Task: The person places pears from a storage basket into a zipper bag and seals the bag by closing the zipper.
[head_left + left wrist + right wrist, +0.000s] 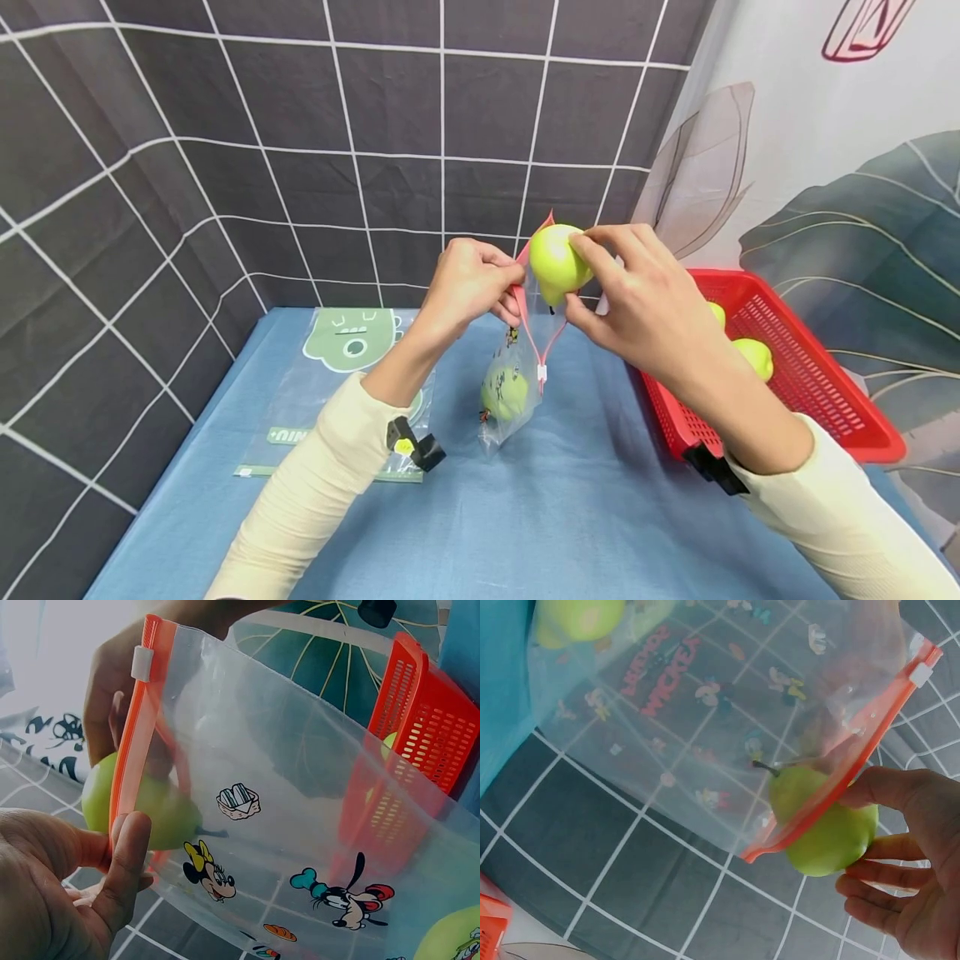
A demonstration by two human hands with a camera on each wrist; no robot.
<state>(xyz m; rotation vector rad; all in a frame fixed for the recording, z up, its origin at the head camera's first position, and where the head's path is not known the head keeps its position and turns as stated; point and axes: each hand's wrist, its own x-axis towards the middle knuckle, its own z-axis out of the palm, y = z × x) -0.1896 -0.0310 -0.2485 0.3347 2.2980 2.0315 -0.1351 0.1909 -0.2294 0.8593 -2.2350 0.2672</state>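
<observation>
A clear zip bag (292, 780) with cartoon prints and a red slider-zip edge hangs from my left hand (474, 279), whose thumb and fingers pinch the rim. One green pear (504, 393) lies at the bottom of the bag. My right hand (637, 292) grips a second green pear (557, 260) at the bag's mouth. In the right wrist view this pear (821, 825) points stem first into the bag, its stem end behind the plastic and its round end outside. The white slider (920, 674) sits at one end of the zip.
A red plastic basket (825, 392) with several pears (753, 357) stands at the right on the blue cloth (480, 517). Flat at the left lies another clear zip bag (292, 408) with a green cartoon print. A dark gridded curtain (390, 108) rises behind.
</observation>
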